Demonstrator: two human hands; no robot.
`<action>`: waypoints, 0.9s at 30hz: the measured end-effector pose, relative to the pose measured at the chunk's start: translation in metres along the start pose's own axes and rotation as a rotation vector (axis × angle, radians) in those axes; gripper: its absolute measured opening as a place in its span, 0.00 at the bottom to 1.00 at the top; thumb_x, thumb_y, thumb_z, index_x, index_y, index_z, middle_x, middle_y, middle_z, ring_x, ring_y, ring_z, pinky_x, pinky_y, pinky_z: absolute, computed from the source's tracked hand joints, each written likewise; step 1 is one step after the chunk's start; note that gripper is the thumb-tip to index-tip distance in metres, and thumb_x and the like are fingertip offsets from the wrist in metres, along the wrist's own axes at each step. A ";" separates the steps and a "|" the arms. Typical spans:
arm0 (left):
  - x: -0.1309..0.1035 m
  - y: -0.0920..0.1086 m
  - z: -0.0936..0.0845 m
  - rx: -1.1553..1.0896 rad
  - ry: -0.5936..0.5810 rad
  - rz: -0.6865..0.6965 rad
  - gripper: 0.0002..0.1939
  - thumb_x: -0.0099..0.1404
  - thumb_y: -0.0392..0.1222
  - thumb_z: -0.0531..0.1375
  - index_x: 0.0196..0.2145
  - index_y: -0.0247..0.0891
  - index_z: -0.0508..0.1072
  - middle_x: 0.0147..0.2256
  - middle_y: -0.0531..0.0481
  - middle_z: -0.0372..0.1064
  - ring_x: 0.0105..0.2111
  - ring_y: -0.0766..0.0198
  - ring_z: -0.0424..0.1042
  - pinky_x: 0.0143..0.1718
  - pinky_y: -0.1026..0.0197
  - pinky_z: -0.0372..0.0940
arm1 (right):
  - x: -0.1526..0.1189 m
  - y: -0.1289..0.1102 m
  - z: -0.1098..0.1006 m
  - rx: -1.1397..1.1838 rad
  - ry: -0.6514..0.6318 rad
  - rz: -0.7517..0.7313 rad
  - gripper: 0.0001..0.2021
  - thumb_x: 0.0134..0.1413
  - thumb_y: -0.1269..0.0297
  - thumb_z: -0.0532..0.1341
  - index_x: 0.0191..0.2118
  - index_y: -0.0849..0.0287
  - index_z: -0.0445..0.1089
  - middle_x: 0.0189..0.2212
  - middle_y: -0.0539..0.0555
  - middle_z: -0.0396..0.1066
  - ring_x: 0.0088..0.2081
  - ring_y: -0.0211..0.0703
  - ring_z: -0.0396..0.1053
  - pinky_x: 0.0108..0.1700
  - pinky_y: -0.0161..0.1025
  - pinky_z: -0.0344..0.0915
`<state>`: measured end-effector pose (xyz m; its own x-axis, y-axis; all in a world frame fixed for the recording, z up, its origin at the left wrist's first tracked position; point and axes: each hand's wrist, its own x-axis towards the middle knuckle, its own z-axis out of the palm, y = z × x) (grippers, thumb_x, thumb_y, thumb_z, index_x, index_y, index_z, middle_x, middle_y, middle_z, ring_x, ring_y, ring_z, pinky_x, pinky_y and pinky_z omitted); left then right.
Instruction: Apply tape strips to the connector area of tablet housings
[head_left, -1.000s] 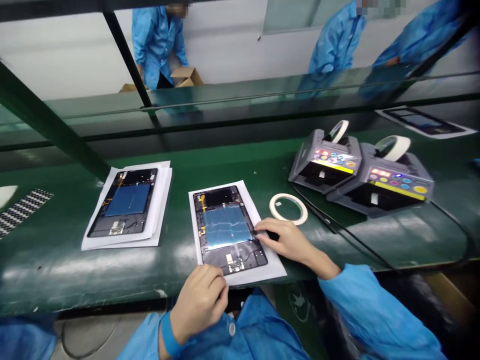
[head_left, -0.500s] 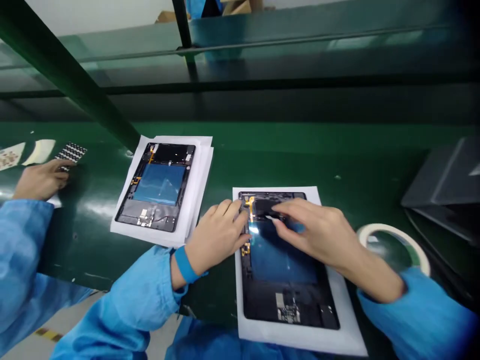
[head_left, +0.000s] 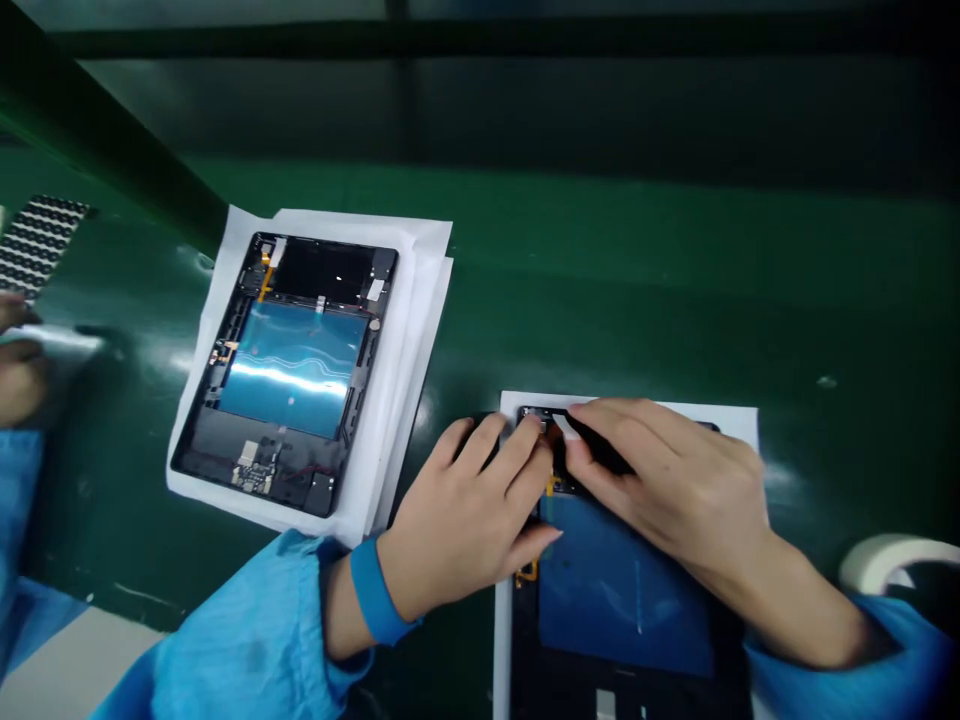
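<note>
The open black rectangular tablet body (head_left: 544,685), with a flat blue film-covered panel (head_left: 626,590) in its middle, lies in front of me, its lower end cut off by the bottom of my view. Over its upper left part I pinch a small white strip (head_left: 565,428) between the thumb and forefinger of my right hand (head_left: 667,480) — whether the strip's upper end touches the tablet I cannot tell. My left hand (head_left: 472,510) lies palm down across the tablet's left edge, fingers loosely bent and spread toward the upper left corner, thumb standing apart over the blue panel. A bright blue wristband (head_left: 375,595) circles my left wrist.

Under the tablet is a white paper sheet (head_left: 502,640), resting on the glossy green bench (head_left: 675,300). To the left, a second black tablet body (head_left: 214,440) with its own blue panel lies slightly turned on several white sheets (head_left: 420,290). A cream-coloured tape roll (head_left: 866,565) sits to the right, beyond my right forearm. At the far left — near a black-and-white patterned strip (head_left: 41,240) — is a co-worker's hand (head_left: 15,365), blurred.
</note>
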<state>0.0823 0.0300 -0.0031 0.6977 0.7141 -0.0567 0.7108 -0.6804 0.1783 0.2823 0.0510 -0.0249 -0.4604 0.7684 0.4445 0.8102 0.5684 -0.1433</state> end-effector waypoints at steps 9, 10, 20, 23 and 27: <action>0.000 0.001 0.002 -0.007 0.006 0.005 0.31 0.68 0.56 0.53 0.60 0.31 0.60 0.62 0.40 0.54 0.57 0.48 0.57 0.56 0.46 0.55 | -0.001 0.001 0.002 -0.007 -0.030 -0.008 0.06 0.55 0.69 0.62 0.40 0.59 0.69 0.35 0.51 0.75 0.33 0.39 0.72 0.32 0.35 0.63; -0.001 0.001 0.002 -0.009 0.006 0.005 0.31 0.68 0.56 0.53 0.60 0.31 0.60 0.62 0.40 0.54 0.57 0.48 0.57 0.57 0.46 0.55 | -0.001 0.001 0.002 -0.008 -0.032 -0.014 0.06 0.55 0.69 0.62 0.40 0.60 0.69 0.35 0.51 0.75 0.33 0.38 0.72 0.33 0.35 0.63; -0.001 0.003 0.002 0.001 -0.005 -0.003 0.32 0.68 0.56 0.54 0.60 0.31 0.59 0.62 0.40 0.53 0.57 0.47 0.56 0.57 0.46 0.54 | -0.001 0.001 0.002 -0.002 -0.075 -0.024 0.05 0.58 0.68 0.61 0.40 0.59 0.71 0.37 0.51 0.74 0.34 0.37 0.69 0.35 0.35 0.63; -0.001 0.003 0.002 0.008 0.004 -0.006 0.30 0.68 0.56 0.53 0.60 0.31 0.60 0.62 0.40 0.54 0.58 0.47 0.57 0.57 0.46 0.54 | 0.000 0.000 0.002 -0.021 -0.083 -0.029 0.06 0.58 0.67 0.60 0.40 0.60 0.72 0.37 0.52 0.73 0.34 0.37 0.69 0.34 0.35 0.62; -0.001 0.004 0.004 0.005 0.019 -0.008 0.29 0.68 0.55 0.53 0.59 0.31 0.60 0.62 0.39 0.54 0.58 0.47 0.56 0.57 0.46 0.55 | 0.000 -0.001 0.003 -0.058 -0.096 -0.051 0.07 0.60 0.66 0.58 0.39 0.59 0.73 0.37 0.52 0.73 0.34 0.37 0.68 0.31 0.35 0.60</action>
<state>0.0844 0.0257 -0.0059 0.6904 0.7224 -0.0390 0.7166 -0.6756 0.1733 0.2812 0.0511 -0.0273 -0.5317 0.7652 0.3630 0.8033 0.5914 -0.0699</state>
